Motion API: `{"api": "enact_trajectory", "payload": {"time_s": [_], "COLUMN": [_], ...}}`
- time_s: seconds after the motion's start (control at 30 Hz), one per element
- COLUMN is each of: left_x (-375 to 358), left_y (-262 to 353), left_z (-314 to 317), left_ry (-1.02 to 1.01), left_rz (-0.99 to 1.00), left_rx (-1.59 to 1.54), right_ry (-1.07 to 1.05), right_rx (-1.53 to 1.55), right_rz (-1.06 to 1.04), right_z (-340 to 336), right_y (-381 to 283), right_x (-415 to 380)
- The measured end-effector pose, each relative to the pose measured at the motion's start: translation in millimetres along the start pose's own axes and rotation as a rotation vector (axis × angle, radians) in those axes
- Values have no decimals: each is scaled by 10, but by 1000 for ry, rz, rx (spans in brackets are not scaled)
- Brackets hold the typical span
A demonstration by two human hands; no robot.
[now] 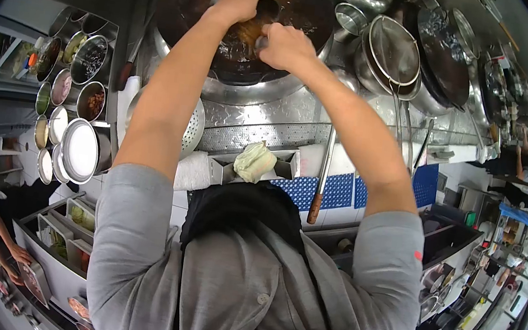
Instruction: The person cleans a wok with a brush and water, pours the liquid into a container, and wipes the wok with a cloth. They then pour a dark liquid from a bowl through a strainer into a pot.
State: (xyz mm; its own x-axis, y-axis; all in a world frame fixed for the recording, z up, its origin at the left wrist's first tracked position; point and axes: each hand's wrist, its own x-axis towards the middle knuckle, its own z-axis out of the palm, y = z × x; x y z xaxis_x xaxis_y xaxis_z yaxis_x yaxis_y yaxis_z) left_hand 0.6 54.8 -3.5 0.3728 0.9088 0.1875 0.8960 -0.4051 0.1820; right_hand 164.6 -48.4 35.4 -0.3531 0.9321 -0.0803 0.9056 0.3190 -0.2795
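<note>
A large dark wok [178, 32] sits at the top of the head view, with brown liquid [201, 2] in it. Over the wok, my left hand [239, 0] is closed on what looks like a small metal bowl [268, 10], tilted, its dark inside partly showing. My right hand [286, 47] is beside it, lower and to the right, with curled fingers near the liquid. A greyish edge shows at those fingertips, but I cannot make out what it is. Between the hands lies yellow-brown food [248, 33], partly hidden by my fingers.
Right of the wok are a wire strainer [393, 49] on a pot and another dark wok [443, 58]. Metal containers of ingredients [79, 150] stand left. A crumpled pale cloth [254, 162] and a wooden-handled tool [315, 207] lie along the front edge. Other people work at both sides.
</note>
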Motion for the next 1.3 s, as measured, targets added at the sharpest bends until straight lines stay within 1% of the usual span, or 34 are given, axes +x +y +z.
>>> {"api": "enact_trajectory", "payload": {"time_s": [0.03, 0.07, 0.13, 0.17, 0.23, 0.27, 0.3, 0.4, 0.43, 0.47, 0.53, 0.6, 0.63, 0.7, 0.73, 0.77, 0.8, 0.83, 0.87, 0.9, 0.93, 0.97, 1.0, 1.03, 1.07, 1.13, 1.17, 1.27, 1.3], "left_x": [-6, -70, -197, -300, -545, -520, -508, -366, -284, -172, -20, 42, -17, -308, -377, -439, -445, -395, -309, -186, -106, -50, -11, 42, 99, -169, -280, -487, -461], "left_y": [-8, -40, -137, -173, -196, -210, -187, -89, -39, -3, -92, -150, -98, -46, -53, -43, -53, -88, -115, -116, -76, 79, 48, 13, -4, -51, -81, -47, -10], "left_z": [-17, -24, -36, -13, 121, 135, 120, 23, -20, -69, 32, 71, 71, 96, 128, 177, 211, 224, 240, 186, 95, -95, -91, -59, -29, 117, 172, 277, 273], "left_ry": [-15, 34, 136, 189, 284, 259, 228, 107, 60, 21, 13, 21, 94, 223, 233, 243, 257, 272, 231, 192, 149, 5, -6, -20, -29, 142, 229, 221, 249], "left_rz": [-7, -6, 0, -9, -27, -36, -47, -21, -18, -14, 56, 131, 55, -103, -128, -153, -176, -102, -31, 43, 118, 79, 82, 86, 95, 36, 6, -133, -113], "left_rx": [43, -27, -168, -141, -90, -92, -95, -26, 3, 34, 18, -34, -98, -211, -194, -183, -173, -123, -87, -48, -9, 27, 31, 33, 35, -126, -202, -232, -197], "right_ry": [-31, -89, -204, -245, -391, -465, -491, -199, -31, -52, 87, -15, -66, -87, -95, -136, -156, -180, -210, -118, -82, -41, 5, -66, -60, -64, -77, -125, -119], "right_rx": [144, 282, 552, 791, 969, 1060, 1082, 429, 104, -134, -498, -354, -281, 89, 273, 498, 616, 733, 850, 557, 299, 41, -217, -327, -330, -335, -184, 173, 228], "right_rz": [45, 136, 325, 413, 473, 505, 454, 197, 14, -56, -122, -83, -70, 127, 225, 298, 327, 357, 389, 193, 88, -19, -126, -134, -117, -84, -33, 202, 220], "right_z": [14, 4, -267, -138, -338, -390, -372, -327, -208, -148, 31, -72, -169, -318, -376, -291, -319, -347, -345, -246, -177, -122, -93, -82, -95, -124, -253, -517, -530], "right_y": [-21, 20, 95, 296, 349, 351, 310, 46, 29, 60, 46, 79, 68, 97, 157, 326, 306, 276, 257, 294, 231, 119, 14, -55, -62, -72, -45, -83, -96], "right_x": [74, 104, 67, 185, 138, 129, 109, 21, 79, 113, 90, 19, -8, -19, 0, 110, 108, 79, 57, 128, 112, 82, 55, 20, 18, -61, -69, -41, -45]}}
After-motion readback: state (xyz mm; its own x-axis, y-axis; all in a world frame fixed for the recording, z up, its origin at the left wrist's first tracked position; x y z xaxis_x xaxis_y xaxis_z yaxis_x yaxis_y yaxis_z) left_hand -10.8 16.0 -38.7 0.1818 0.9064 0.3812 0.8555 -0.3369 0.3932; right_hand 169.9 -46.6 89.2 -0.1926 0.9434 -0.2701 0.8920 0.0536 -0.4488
